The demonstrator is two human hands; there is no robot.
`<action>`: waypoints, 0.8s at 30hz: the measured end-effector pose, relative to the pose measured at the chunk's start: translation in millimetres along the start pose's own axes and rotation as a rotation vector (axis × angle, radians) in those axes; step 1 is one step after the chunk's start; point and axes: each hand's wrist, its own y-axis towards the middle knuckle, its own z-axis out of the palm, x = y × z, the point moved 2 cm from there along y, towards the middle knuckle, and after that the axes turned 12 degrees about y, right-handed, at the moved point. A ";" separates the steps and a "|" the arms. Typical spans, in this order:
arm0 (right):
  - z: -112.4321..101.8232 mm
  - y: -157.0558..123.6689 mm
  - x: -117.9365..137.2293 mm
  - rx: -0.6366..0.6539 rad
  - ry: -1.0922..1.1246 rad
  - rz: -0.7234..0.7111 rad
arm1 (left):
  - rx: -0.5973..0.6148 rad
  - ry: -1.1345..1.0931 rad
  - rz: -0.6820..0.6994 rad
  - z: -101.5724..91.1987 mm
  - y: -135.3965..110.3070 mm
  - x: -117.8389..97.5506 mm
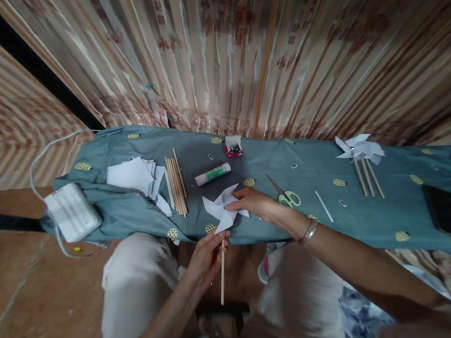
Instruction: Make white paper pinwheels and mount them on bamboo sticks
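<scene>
Head view | my left fingers (216,241) close round stick (222,279), right fingers (239,204) pinch pinwheel (213,208) | far-right pinwheels (368,149) look done | at left, loose sticks (175,186), paper (130,173) look unused

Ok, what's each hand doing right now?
Left hand: closed, holding the wooden stick.
Right hand: touching the paper pinwheel near its middle; open or closed cannot be told.

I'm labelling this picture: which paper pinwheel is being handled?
The single pinwheel that the right hand touches, the left hand gripping its stick; the other pinwheels lie bunched together at the right, untouched.
</scene>
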 end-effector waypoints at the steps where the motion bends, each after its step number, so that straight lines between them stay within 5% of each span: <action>1: 0.3 0.3 0.1 -0.008 -0.073 0.012 | -0.014 -0.033 -0.020 0.0 -1.1 4.2; 17: 6.5 11.0 11.6 -0.012 -1.025 0.015 | -0.007 -0.144 -0.104 -7.5 4.7 34.6; 24: 11.5 12.2 15.0 0.012 -1.078 0.011 | -0.042 -0.134 -0.149 -9.1 7.9 39.1</action>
